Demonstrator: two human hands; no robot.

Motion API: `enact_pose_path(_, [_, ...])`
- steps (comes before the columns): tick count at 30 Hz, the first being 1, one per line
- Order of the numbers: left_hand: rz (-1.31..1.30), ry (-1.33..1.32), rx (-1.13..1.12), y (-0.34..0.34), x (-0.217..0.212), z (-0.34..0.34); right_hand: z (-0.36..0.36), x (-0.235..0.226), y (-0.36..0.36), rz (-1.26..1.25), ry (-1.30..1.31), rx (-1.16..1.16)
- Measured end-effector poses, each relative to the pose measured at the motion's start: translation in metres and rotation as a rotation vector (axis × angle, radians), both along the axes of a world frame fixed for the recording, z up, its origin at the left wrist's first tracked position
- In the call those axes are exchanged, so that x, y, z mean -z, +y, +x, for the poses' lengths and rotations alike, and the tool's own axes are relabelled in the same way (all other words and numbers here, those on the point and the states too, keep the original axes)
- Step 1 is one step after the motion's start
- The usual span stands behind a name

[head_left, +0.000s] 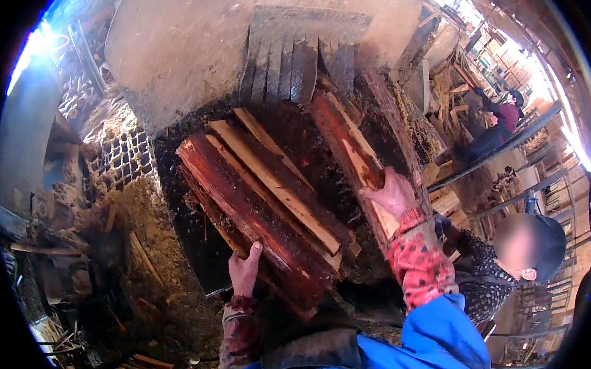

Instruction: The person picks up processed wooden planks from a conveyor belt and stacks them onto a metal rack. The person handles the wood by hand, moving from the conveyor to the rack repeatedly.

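Note:
Several bark-covered wood slabs lie on a dark, debris-strewn bed. My left hand [245,270] grips the near left edge of a reddish-brown slab [243,202], its thumb on top and its other fingers partly hidden below the edge. Beside that piece, to its right, lie a pale-faced slab [276,184] and a narrower strip [268,141]. Farther right, my right hand [394,196] is closed over a long slab [340,131] with red bark and a pale cut side. That slab's far end reaches the hanging strip curtain [283,67].
Behind the curtain rises a large tan metal housing [176,50]. Metal mesh [124,156] and wood debris lie at the left. Close on my right stands a person in a dark cap [548,248]. Another person [503,120] is farther back, near rails and piled wood.

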State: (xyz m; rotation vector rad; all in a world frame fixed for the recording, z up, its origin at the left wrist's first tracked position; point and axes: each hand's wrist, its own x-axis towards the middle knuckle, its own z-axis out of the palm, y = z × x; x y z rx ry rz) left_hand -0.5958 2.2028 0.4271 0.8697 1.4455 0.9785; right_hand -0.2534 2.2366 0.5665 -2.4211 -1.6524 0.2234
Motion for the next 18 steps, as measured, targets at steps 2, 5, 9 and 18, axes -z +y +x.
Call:
enact_pose_path(2, [-0.028,0.051,0.009,-0.001,0.000,-0.003,-0.022,-0.006,-0.024,0.047,0.086,-0.033])
enact_pose_path(5, [-0.024,0.119,0.009,0.001,-0.017,0.004,-0.035,0.024,-0.068,0.089,0.364,-0.055])
enact_pose_path(9, [0.006,0.085,0.041,0.001,-0.012,0.000,-0.079,0.026,-0.063,0.176,0.529,-0.197])
enact_pose_path(18, [0.060,0.041,0.061,0.001,-0.008,0.002,-0.125,0.085,-0.010,0.244,0.443,-0.459])
